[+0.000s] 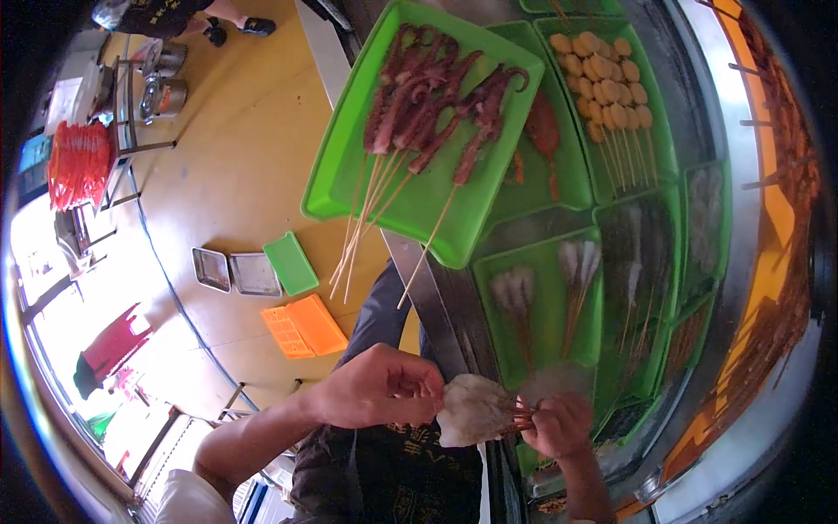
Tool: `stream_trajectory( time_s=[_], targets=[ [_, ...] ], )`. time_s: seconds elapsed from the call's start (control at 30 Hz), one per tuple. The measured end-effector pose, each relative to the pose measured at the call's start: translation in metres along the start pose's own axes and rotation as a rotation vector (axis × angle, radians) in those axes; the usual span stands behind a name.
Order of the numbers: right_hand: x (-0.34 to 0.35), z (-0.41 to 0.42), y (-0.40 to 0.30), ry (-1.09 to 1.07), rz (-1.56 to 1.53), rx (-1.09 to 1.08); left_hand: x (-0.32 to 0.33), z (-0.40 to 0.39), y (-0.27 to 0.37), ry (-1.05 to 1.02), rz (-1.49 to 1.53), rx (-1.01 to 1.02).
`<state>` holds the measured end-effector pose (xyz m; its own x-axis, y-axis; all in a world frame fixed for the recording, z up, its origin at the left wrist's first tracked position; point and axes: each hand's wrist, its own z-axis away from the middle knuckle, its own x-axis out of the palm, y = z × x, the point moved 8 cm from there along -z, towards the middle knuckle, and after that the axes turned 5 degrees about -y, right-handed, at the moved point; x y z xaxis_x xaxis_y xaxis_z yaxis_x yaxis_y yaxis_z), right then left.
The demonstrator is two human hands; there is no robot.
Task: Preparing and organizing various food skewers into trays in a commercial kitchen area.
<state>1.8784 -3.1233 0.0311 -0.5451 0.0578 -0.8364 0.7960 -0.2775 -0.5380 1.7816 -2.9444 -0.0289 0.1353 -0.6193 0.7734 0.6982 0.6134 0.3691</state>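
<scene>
My right hand (560, 422) grips the sticks of a bundle of pale, translucent seafood skewers (474, 409), perhaps squid. At the other end of the bundle, the curled fingertips of my left hand (386, 386) pinch the edge of the pale flesh. Beyond my hands, a green plastic tray (314, 190) of purple-red octopus or squid tentacle skewers (419, 98) rests tilted across the display case's edge, its sticks jutting over the rim towards me. Just past my right hand, a green tray (546, 288) inside the case holds two bunches of pale skewers (579, 262).
Further green trays hold skewered yellowish balls (609, 72), a reddish flattened piece (543, 131) and thin skewers (632, 262). A metal rim (740, 216) bounds the case on the right. Metal trays (255, 274), a green lid or tray (291, 263) and an orange basket (304, 327) lie on the floor. Another person (157, 16) stands far off.
</scene>
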Motion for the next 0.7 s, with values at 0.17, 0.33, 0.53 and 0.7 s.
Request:
stream_trajectory(
  time_s=[0.17,0.33,0.53,0.7],
  targets=[
    [0.005,0.007,0.001,-0.013,0.026,-0.041,-0.001,-0.005,-0.002,-0.004,-0.023,-0.017],
    [0.009,0.005,0.004,-0.044,0.001,-0.013,-0.005,-0.01,-0.009,-0.005,-0.159,-0.098],
    [0.015,0.007,0.008,-0.048,0.043,0.036,-0.015,-0.006,-0.01,0.077,0.017,-0.069],
    [0.014,0.01,0.011,-0.06,0.09,0.119,-0.024,0.0,-0.016,0.1,0.032,-0.034]
  ],
)
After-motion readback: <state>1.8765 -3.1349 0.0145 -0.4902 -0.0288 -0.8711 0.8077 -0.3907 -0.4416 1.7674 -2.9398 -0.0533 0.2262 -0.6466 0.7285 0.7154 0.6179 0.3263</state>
